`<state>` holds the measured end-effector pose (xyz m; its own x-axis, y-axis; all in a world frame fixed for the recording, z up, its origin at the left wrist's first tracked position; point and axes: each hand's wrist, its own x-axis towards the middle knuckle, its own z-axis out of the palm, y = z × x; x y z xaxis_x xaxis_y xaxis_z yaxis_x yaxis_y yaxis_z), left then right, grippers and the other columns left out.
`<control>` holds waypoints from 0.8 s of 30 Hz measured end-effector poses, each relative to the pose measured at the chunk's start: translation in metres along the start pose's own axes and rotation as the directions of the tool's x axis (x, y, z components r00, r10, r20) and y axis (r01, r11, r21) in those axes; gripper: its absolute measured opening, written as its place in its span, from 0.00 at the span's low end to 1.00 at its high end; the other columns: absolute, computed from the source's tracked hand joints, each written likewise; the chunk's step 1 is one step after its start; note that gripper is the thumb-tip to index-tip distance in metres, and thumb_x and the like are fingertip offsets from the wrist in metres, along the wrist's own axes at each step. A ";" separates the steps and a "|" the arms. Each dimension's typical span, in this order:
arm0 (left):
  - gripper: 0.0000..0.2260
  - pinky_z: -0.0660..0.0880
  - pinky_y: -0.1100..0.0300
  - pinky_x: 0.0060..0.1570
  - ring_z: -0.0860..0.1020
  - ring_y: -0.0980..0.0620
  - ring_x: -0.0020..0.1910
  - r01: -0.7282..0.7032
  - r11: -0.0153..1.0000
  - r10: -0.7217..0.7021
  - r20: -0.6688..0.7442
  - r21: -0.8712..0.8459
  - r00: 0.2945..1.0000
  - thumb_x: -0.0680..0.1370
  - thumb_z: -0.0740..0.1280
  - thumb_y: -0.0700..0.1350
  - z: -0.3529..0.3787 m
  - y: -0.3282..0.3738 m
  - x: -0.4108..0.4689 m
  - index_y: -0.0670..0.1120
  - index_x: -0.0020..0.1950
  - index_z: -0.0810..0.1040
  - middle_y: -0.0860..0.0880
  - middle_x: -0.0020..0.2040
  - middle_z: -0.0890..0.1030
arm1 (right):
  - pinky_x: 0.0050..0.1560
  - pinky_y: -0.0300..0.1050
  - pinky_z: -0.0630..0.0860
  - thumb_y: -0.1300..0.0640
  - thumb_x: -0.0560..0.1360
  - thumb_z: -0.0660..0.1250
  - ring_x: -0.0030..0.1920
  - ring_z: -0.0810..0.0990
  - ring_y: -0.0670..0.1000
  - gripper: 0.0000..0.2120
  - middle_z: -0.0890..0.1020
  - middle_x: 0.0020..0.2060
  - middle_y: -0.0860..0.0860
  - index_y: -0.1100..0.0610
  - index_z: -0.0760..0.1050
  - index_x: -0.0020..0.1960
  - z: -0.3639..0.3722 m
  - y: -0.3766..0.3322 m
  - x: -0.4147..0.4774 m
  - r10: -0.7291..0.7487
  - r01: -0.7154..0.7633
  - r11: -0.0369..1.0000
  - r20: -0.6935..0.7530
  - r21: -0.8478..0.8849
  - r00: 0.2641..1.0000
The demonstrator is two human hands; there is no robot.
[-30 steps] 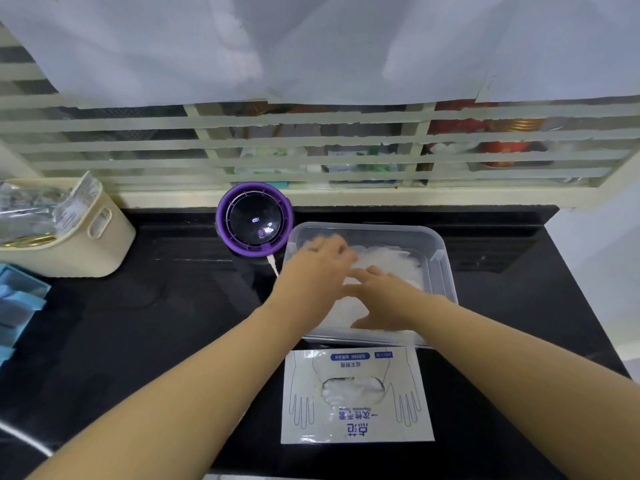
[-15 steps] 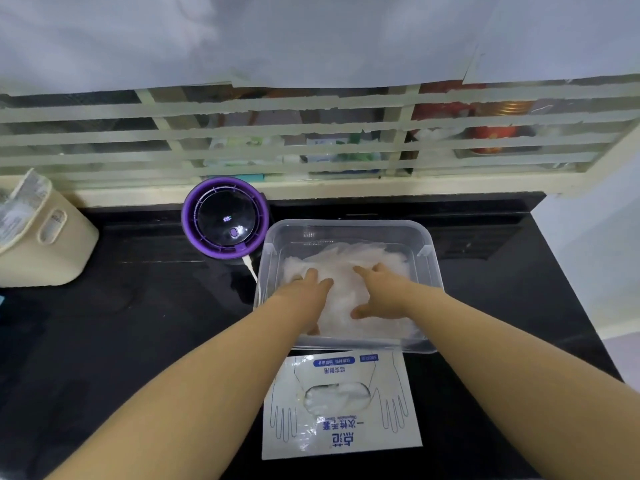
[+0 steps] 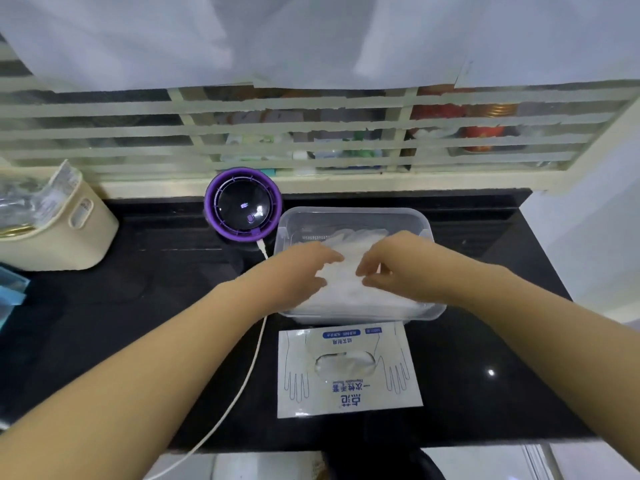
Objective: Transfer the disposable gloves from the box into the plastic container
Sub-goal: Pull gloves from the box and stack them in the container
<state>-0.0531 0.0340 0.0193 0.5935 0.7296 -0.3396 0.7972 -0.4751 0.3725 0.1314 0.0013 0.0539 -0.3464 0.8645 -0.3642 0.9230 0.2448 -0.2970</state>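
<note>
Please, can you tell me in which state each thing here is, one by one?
Container, open, no lid, holding gloves.
Gloves, piled in the container.
Box, lying flat; its opening shows some gloves left inside.
Left hand, fingers straight, touching the gloves.
Right hand, fingers bent on the gloves; grip unclear.
Purple device, display lit, cable attached.
Bin, upright, holding wrappers.

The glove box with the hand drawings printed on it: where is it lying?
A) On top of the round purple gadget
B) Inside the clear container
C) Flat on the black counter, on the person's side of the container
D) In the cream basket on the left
C: the glove box lies flat on the black counter, just on the near side of the clear container.
</note>
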 end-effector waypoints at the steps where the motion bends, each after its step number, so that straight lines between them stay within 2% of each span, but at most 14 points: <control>1: 0.19 0.68 0.70 0.56 0.74 0.59 0.58 -0.044 0.997 0.039 -0.092 -0.061 0.995 0.81 0.63 0.41 0.001 0.001 -0.016 0.51 0.71 0.70 0.54 0.66 0.74 | 0.52 0.33 0.70 0.52 0.79 0.63 0.47 0.75 0.41 0.13 0.81 0.55 0.45 0.51 0.78 0.61 0.004 -0.010 -0.012 -0.054 0.053 0.998 0.023 0.038 0.998; 3: 0.13 0.70 0.73 0.49 0.74 0.64 0.47 -0.143 0.982 0.111 -0.238 -0.122 0.965 0.80 0.64 0.41 0.006 0.000 -0.043 0.50 0.63 0.76 0.57 0.55 0.78 | 0.53 0.34 0.72 0.52 0.79 0.63 0.46 0.76 0.41 0.12 0.82 0.53 0.44 0.50 0.79 0.60 0.023 -0.020 -0.030 -0.129 0.120 0.989 0.114 0.086 0.985; 4: 0.11 0.72 0.71 0.48 0.74 0.63 0.45 -0.166 0.978 0.128 -0.264 -0.128 0.956 0.80 0.64 0.41 0.012 -0.002 -0.056 0.50 0.60 0.78 0.58 0.52 0.78 | 0.54 0.36 0.73 0.53 0.79 0.62 0.48 0.77 0.42 0.12 0.81 0.54 0.45 0.50 0.78 0.60 0.037 -0.021 -0.036 -0.143 0.131 0.988 0.159 0.081 0.977; 6: 0.08 0.75 0.64 0.50 0.75 0.62 0.44 -0.181 0.980 0.158 -0.224 -0.084 0.962 0.80 0.65 0.43 0.029 -0.007 -0.071 0.51 0.57 0.80 0.60 0.49 0.76 | 0.56 0.41 0.72 0.55 0.80 0.59 0.54 0.77 0.48 0.15 0.78 0.58 0.47 0.48 0.75 0.65 0.068 -0.018 -0.041 -0.136 0.145 0.989 0.247 -0.021 0.959; 8: 0.10 0.73 0.58 0.56 0.74 0.64 0.50 -0.170 0.985 0.166 -0.101 -0.029 0.981 0.80 0.65 0.47 0.047 -0.013 -0.075 0.54 0.60 0.78 0.60 0.55 0.74 | 0.51 0.44 0.72 0.60 0.80 0.57 0.52 0.76 0.54 0.20 0.73 0.60 0.50 0.47 0.69 0.70 0.095 -0.009 -0.038 -0.121 0.175 0.971 0.296 -0.164 0.947; 9: 0.13 0.70 0.57 0.62 0.72 0.62 0.57 -0.161 0.987 0.161 -0.032 0.001 0.987 0.79 0.65 0.49 0.057 -0.014 -0.076 0.56 0.64 0.76 0.58 0.62 0.72 | 0.47 0.46 0.72 0.62 0.80 0.57 0.48 0.75 0.55 0.22 0.71 0.58 0.51 0.46 0.66 0.71 0.105 -0.006 -0.036 -0.122 0.191 0.956 0.290 -0.223 0.949; 11: 0.20 0.60 0.55 0.72 0.60 0.53 0.73 -0.151 0.982 0.143 0.083 0.109 0.986 0.79 0.65 0.53 0.076 -0.017 -0.074 0.59 0.71 0.69 0.53 0.74 0.61 | 0.41 0.48 0.73 0.62 0.79 0.56 0.45 0.76 0.57 0.25 0.69 0.57 0.52 0.44 0.61 0.72 0.118 -0.003 -0.033 -0.128 0.197 0.942 0.254 -0.271 0.959; 14: 0.28 0.51 0.53 0.76 0.46 0.48 0.78 -0.120 0.973 0.086 0.168 0.198 0.982 0.78 0.66 0.55 0.097 -0.014 -0.074 0.59 0.76 0.60 0.49 0.79 0.46 | 0.39 0.47 0.69 0.61 0.80 0.55 0.47 0.76 0.56 0.28 0.68 0.57 0.51 0.41 0.53 0.75 0.132 -0.001 -0.026 -0.131 0.186 0.946 0.209 -0.266 0.969; 19: 0.31 0.55 0.52 0.74 0.40 0.47 0.77 -0.078 0.982 0.041 0.207 0.174 0.978 0.78 0.66 0.54 0.105 -0.011 -0.073 0.56 0.78 0.57 0.49 0.79 0.40 | 0.48 0.47 0.74 0.54 0.81 0.55 0.52 0.76 0.54 0.18 0.74 0.56 0.50 0.45 0.63 0.70 0.142 -0.001 -0.012 -0.214 0.258 0.918 0.172 -0.301 0.962; 22: 0.31 0.59 0.50 0.72 0.39 0.47 0.77 -0.075 0.981 0.033 0.222 0.181 0.974 0.78 0.66 0.53 0.105 -0.010 -0.072 0.57 0.78 0.55 0.50 0.79 0.39 | 0.44 0.45 0.72 0.51 0.81 0.53 0.51 0.77 0.53 0.13 0.77 0.52 0.48 0.47 0.74 0.61 0.143 0.000 -0.006 -0.247 0.269 0.921 0.111 -0.282 0.963; 24: 0.32 0.59 0.51 0.71 0.40 0.48 0.77 -0.065 0.984 0.028 0.221 0.166 0.975 0.78 0.67 0.53 0.104 -0.009 -0.073 0.59 0.77 0.54 0.51 0.79 0.39 | 0.43 0.45 0.72 0.50 0.81 0.54 0.50 0.78 0.52 0.14 0.78 0.52 0.48 0.48 0.76 0.58 0.148 -0.002 -0.005 -0.272 0.278 0.917 0.060 -0.287 0.960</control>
<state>-0.0917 -0.0660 -0.0492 0.6250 0.5899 -0.5113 0.7640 -0.5967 0.2455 0.1066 -0.0682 -0.0748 -0.5941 0.7371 -0.3222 0.7979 0.5907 -0.1200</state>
